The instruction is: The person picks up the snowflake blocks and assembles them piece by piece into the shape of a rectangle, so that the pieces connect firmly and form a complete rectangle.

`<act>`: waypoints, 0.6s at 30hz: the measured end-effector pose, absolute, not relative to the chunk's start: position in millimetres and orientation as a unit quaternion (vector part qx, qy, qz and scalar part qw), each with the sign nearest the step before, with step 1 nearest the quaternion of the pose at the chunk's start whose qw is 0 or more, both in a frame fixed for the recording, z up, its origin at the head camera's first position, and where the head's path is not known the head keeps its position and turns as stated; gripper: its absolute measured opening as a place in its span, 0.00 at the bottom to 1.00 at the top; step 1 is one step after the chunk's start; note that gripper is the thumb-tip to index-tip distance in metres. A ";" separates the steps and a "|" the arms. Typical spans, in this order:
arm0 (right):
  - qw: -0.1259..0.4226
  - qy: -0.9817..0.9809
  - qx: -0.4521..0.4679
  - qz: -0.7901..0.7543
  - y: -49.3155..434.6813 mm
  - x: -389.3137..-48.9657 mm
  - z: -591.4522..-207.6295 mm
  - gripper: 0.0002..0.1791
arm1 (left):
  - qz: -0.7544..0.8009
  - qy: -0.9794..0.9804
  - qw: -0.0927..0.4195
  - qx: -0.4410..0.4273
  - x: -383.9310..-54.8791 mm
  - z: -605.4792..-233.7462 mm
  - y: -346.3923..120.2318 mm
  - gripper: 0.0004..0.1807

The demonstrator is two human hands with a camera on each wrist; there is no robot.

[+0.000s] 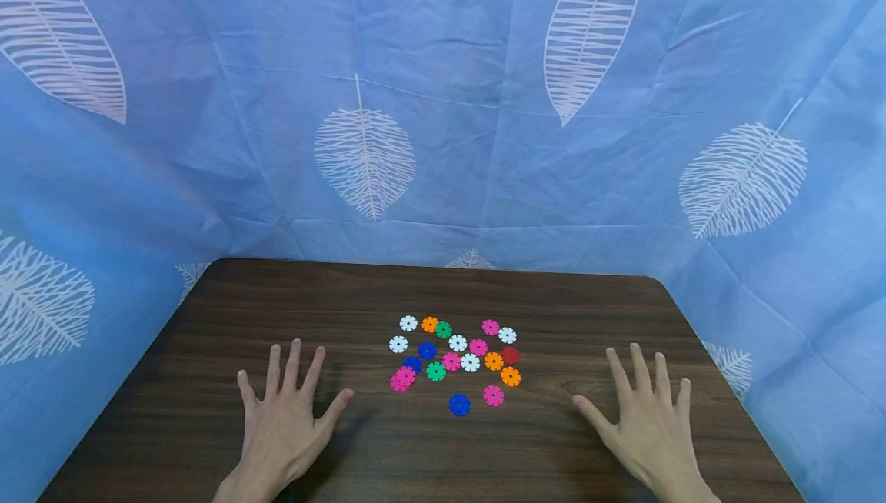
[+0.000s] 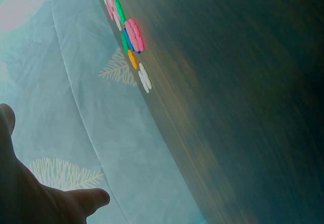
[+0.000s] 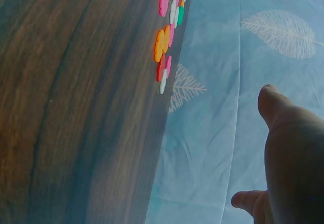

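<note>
Several notched plastic discs, snowflake-shaped, lie loosely grouped on the middle of the dark wooden table (image 1: 360,441). Nearest the front are a blue disc (image 1: 460,405) and a pink disc (image 1: 494,396). A red disc (image 1: 510,354) and an orange disc (image 1: 511,376) sit at the group's right side. Two pink discs (image 1: 403,379) overlap at the left, beside a partly covered blue one. To the left of the group, my left hand (image 1: 287,426) has its fingers spread and holds nothing. On the other side, my right hand (image 1: 651,430) is likewise spread, with nothing in it.
Behind the table and at both sides hangs a blue cloth (image 1: 443,164) printed with white leaves. The table's rounded back corners (image 1: 654,281) and its far edge meet the cloth. Bare wood lies between each hand and the discs.
</note>
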State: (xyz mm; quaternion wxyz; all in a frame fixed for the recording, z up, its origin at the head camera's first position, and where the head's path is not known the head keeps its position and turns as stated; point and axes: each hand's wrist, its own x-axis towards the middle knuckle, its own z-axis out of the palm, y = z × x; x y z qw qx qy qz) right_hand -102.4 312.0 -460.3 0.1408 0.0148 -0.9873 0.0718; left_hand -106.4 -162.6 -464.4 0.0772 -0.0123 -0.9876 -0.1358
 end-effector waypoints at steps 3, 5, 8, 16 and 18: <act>0.139 -0.987 0.015 0.074 311.8 -102.6 -459.6 0.53 | -0.134 -0.988 0.074 -0.011 -107.5 -463.7 -162.4 0.49; 0.136 -0.988 0.016 0.076 311.2 -102.7 -458.6 0.53 | -0.132 -0.989 0.071 -0.010 -108.2 -462.9 -162.6 0.49; 0.133 -0.988 0.019 0.082 310.2 -103.2 -456.1 0.53 | -0.132 -0.989 0.070 -0.008 -110.3 -460.3 -161.9 0.50; 0.176 -0.978 0.050 0.101 301.8 -106.1 -447.4 0.48 | -0.144 -0.986 0.078 -0.024 -118.1 -449.9 -159.1 0.48; 0.189 -0.974 0.062 0.106 299.0 -107.7 -445.8 0.46 | -0.145 -0.986 0.083 -0.028 -119.9 -447.2 -157.9 0.47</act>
